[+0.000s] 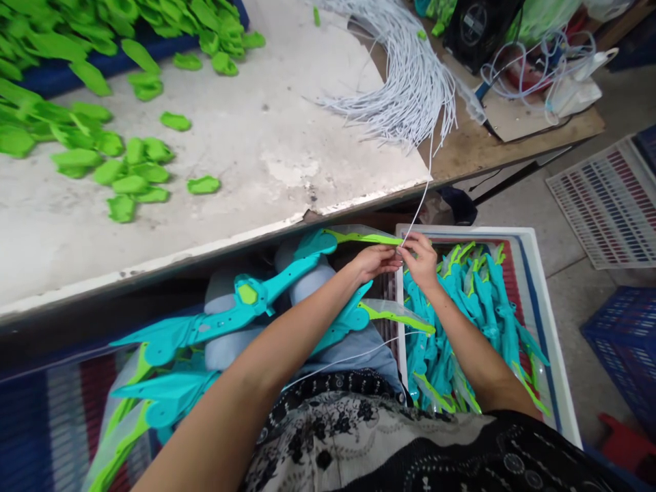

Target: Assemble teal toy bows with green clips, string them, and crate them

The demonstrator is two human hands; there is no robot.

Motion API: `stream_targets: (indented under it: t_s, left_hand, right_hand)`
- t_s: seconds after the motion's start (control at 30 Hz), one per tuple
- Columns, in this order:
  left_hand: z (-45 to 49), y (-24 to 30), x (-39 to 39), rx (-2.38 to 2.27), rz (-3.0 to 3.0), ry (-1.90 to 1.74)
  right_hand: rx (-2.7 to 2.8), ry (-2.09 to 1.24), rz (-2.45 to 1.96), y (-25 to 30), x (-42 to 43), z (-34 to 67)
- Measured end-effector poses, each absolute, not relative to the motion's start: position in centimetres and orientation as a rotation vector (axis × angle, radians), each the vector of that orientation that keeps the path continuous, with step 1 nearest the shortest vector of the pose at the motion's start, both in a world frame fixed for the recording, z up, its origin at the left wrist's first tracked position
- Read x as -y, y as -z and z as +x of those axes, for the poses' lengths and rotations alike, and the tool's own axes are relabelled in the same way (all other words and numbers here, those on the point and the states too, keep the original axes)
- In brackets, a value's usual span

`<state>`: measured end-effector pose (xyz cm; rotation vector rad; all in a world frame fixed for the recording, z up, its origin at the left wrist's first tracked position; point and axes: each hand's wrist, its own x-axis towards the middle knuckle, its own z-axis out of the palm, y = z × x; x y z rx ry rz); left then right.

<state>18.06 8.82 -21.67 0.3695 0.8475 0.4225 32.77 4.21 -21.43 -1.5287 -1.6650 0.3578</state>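
Across my lap lies a turquoise toy bow (287,273) with lime-green limbs and clear plastic film along them. My left hand (376,263) has its fingers closed at the tip of the bow's right limb (366,238). Right beside it, my right hand (421,260) pinches a white string (422,203) at that same tip; the string runs up to the table edge. Exactly how the string meets the tip is hidden by my fingers. A second toy bow (348,320) lies nearer my body, partly under my left forearm, with a white string (353,357) at its tip.
A white crate (551,342) holding several toy bows stands at my right. On the table (246,157) lie a bundle of white strings (410,75) and scattered green pieces (130,184). A fan (474,31) is at the back right. Blue crate (622,335) on the floor.
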Motion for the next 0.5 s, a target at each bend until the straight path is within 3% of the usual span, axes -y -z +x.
stream_targets:
  t_s: [0.33, 0.5]
  left_hand:
    - [18.1, 20.7, -8.8, -0.929, 0.613, -0.316]
    - [10.8, 17.1, -7.4, -0.998, 0.828, -0.335]
  right_hand:
    - [1.880, -0.388, -1.516, 21.7, -4.2, 33.4]
    - [1.823, -0.356, -1.566, 21.7, -3.4, 33.5]
